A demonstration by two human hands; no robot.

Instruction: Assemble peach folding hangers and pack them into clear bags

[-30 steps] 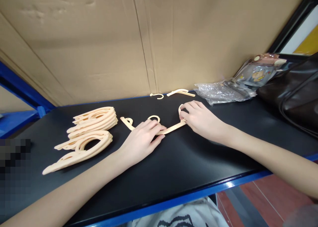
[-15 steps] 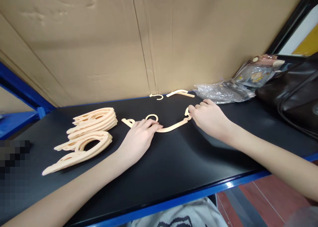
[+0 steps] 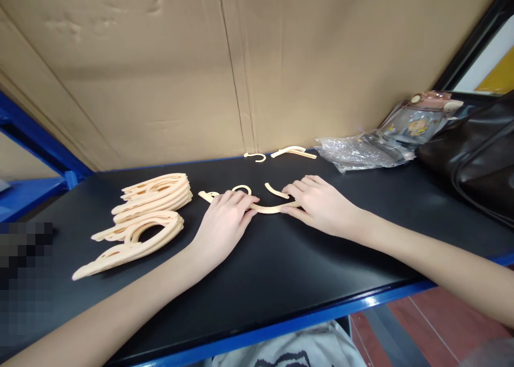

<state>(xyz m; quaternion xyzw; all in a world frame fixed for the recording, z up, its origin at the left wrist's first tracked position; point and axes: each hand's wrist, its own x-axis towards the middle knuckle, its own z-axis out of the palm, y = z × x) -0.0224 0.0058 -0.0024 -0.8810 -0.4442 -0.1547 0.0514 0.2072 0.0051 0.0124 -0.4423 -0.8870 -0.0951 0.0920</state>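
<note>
A cream plastic hanger piece (image 3: 268, 209) lies across the middle of the black tabletop, its curved bar visible between my hands. My left hand (image 3: 227, 217) is closed over its left part, with a ring and a flat end showing past the fingers. On the right end of the bar, my right hand (image 3: 317, 202) is closed, thumb in front and fingers behind. A thin curved strip (image 3: 276, 190) sticks out to the left from the right fingers. Where this strip joins the bar is hidden by the hand.
Two stacks of cream hangers (image 3: 155, 196) sit on the left of the black table (image 3: 257, 281). At the back lie a small hook (image 3: 259, 157) and thin curved pieces (image 3: 295, 151). Clear plastic bags (image 3: 365, 148) and a dark leather bag (image 3: 474, 158) are on the right.
My right hand has moved left and closer to my left hand, onto the bar. The curved strip now points left over the bar. My left hand has stayed nearly in place.
</note>
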